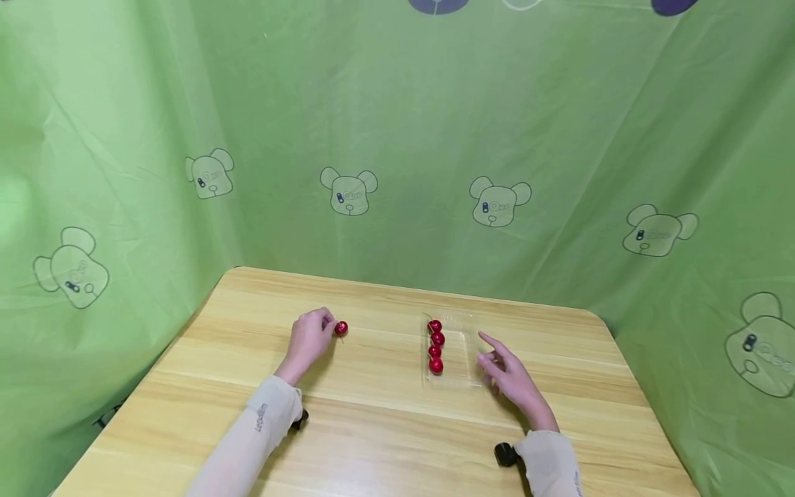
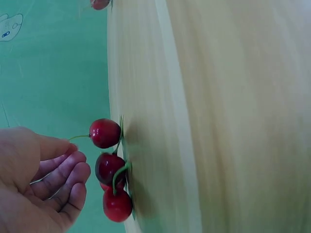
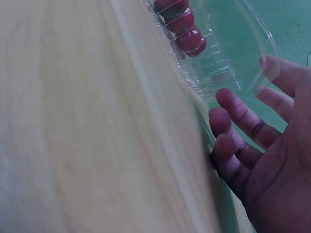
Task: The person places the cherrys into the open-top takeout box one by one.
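Red cherries occupy a plastic tray beside the relaxed right hand; the left hand pinches another's stem.

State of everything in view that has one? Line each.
Left hand: pinching a stem
Pinched cherry: stem on; lifted or resting, can't tell
Cherries beside it: bunched, outside the tray
Clear tray: part filled
Tray cherries: four, lined along its left side
Right hand: fingers relaxed, beside tray; contact unclear
Green sheet: hung, creased
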A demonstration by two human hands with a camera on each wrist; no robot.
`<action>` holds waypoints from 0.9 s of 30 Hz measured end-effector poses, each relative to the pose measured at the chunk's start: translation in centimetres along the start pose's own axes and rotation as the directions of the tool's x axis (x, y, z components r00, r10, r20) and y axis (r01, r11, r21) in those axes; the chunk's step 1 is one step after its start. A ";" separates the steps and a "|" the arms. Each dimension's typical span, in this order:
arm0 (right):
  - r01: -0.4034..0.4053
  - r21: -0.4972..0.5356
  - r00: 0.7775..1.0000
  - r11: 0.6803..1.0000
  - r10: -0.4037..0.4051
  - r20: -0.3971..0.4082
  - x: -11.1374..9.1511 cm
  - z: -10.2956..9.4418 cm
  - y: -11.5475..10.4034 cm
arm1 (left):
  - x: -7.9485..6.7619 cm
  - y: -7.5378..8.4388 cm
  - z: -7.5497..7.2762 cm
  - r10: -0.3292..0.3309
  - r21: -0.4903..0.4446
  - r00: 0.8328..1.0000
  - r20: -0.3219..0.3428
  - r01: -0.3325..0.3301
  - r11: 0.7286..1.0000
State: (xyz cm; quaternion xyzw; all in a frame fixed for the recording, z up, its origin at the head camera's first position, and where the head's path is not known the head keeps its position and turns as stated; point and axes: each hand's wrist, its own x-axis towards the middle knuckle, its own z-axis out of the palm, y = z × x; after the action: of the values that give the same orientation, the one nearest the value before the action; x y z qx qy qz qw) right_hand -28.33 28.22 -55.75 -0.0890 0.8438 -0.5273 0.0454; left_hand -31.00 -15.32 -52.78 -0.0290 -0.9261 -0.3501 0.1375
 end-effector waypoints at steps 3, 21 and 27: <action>-0.001 -0.006 1.000 1.000 0.001 0.002 0.1 0.0 0.1 | -0.1 -0.3 -0.3 0.009 0.027 1.000 -0.011 -0.009 1.000; -0.004 0.001 1.000 1.000 0.004 0.005 0.2 0.0 0.2 | -0.1 -0.6 -0.9 0.002 0.086 0.999 0.038 -0.006 0.996; 0.003 0.001 1.000 1.000 -0.003 0.004 0.1 0.0 0.2 | -0.1 -0.6 -0.5 0.033 0.127 0.999 0.043 -0.038 0.991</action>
State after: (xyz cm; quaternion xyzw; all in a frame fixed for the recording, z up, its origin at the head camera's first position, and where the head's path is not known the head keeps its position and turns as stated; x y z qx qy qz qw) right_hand -28.48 28.27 -55.89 -0.0912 0.8432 -0.5277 0.0466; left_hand -30.91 -16.14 -52.82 -0.0439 -0.9486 -0.2867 0.1263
